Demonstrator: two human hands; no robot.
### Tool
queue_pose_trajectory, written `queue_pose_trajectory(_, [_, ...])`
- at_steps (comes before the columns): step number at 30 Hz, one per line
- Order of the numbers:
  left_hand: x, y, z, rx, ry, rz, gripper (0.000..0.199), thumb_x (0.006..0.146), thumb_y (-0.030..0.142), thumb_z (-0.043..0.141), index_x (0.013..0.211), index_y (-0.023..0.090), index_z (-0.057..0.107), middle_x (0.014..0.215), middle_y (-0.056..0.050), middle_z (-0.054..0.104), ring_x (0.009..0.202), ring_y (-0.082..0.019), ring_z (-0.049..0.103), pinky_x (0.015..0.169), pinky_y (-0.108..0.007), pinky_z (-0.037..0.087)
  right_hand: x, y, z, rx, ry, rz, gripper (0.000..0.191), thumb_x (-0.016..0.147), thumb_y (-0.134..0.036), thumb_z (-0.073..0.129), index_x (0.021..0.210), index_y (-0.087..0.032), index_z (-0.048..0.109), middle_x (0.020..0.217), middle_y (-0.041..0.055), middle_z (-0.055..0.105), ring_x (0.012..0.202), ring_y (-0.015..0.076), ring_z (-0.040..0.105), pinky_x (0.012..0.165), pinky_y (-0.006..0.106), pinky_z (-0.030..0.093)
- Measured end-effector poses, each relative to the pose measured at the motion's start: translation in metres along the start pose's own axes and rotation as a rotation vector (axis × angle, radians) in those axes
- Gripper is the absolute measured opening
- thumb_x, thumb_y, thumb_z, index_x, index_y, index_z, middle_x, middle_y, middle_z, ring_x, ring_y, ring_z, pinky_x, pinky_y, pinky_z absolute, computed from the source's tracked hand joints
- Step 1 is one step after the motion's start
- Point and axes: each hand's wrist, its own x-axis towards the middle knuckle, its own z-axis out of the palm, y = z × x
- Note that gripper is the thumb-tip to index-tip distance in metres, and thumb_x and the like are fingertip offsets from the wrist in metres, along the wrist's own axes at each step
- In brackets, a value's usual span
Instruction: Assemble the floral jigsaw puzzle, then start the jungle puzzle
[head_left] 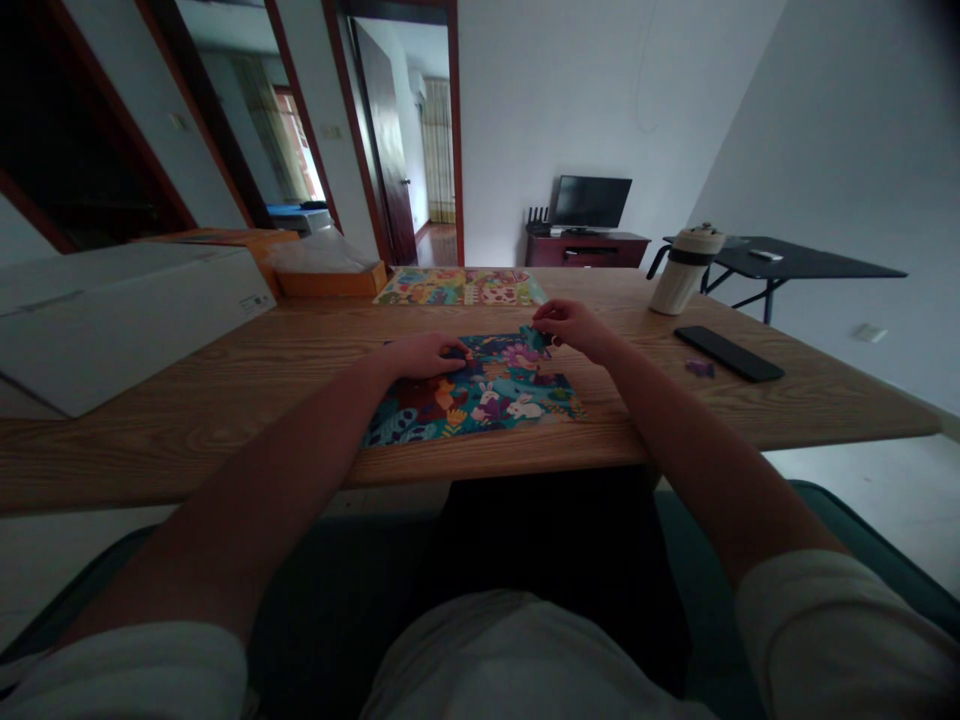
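A partly assembled jigsaw puzzle [487, 395] with rabbits and leaves in bright colours lies flat on the wooden table [225, 385]. My right hand [574, 330] pinches a teal puzzle piece [535, 338] at the puzzle's upper right corner. My left hand [420, 355] rests on the puzzle's upper left edge, fingers curled over a dark area; whether they hold a piece is hard to tell. A loose purple puzzle piece [700, 368] lies on the wood to the right. Beyond the puzzle lies a colourful picture sheet [459, 287].
A black phone [729, 353] and a cream insulated bottle [682, 270] stand on the table's right side. A large white box [127, 320] and an orange box [330, 281] occupy the left side. A black side table [780, 262] stands beyond the right end.
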Motion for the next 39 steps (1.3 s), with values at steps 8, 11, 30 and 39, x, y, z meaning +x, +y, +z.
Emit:
queue_pose_trajectory(8, [0.0, 0.002, 0.0, 0.014, 0.005, -0.017, 0.042, 0.096, 0.049, 0.054, 0.129, 0.029, 0.072, 0.134, -0.003, 0.071, 0.118, -0.025, 0.065, 0.104, -0.034, 0.046, 0.002, 0.004, 0.007, -0.008, -0.041, -0.026, 0.015, 0.085, -0.03, 0.076, 0.097, -0.02, 0.074, 0.083, 0.0036, 0.073, 0.065, 0.0128, 0.058, 0.055, 0.024, 0.045])
queue_pose_trajectory(11, [0.0, 0.002, 0.0, 0.013, -0.001, -0.007, 0.042, 0.096, 0.049, 0.054, 0.128, 0.028, 0.072, 0.134, -0.004, 0.071, 0.118, -0.025, 0.065, 0.105, -0.034, 0.046, 0.003, 0.0, 0.032, -0.058, -0.174, -0.071, 0.019, 0.087, -0.034, 0.075, 0.102, -0.022, 0.078, 0.086, 0.0027, 0.075, 0.063, 0.0126, 0.057, 0.058, 0.025, 0.047])
queue_pose_trajectory(30, [0.0, 0.026, 0.009, 0.063, 0.054, 0.097, 0.047, 0.097, 0.049, 0.057, 0.133, 0.022, 0.069, 0.136, -0.008, 0.069, 0.123, -0.025, 0.063, 0.109, -0.031, 0.042, -0.009, -0.006, 0.038, -0.517, -0.338, -0.285, 0.023, 0.074, -0.039, 0.087, 0.091, -0.025, 0.083, 0.098, 0.0073, 0.07, 0.086, 0.0225, 0.065, 0.08, 0.032, 0.049])
queue_pose_trajectory(39, [0.002, 0.018, 0.011, 0.06, 0.093, 0.099, 0.042, 0.099, 0.048, 0.055, 0.132, 0.025, 0.07, 0.136, -0.006, 0.07, 0.122, -0.023, 0.064, 0.108, -0.032, 0.043, -0.013, -0.005, 0.035, -0.501, -0.343, 0.001, 0.032, 0.084, -0.027, 0.076, 0.115, -0.02, 0.071, 0.086, 0.0024, 0.071, 0.062, 0.0133, 0.061, 0.057, 0.025, 0.047])
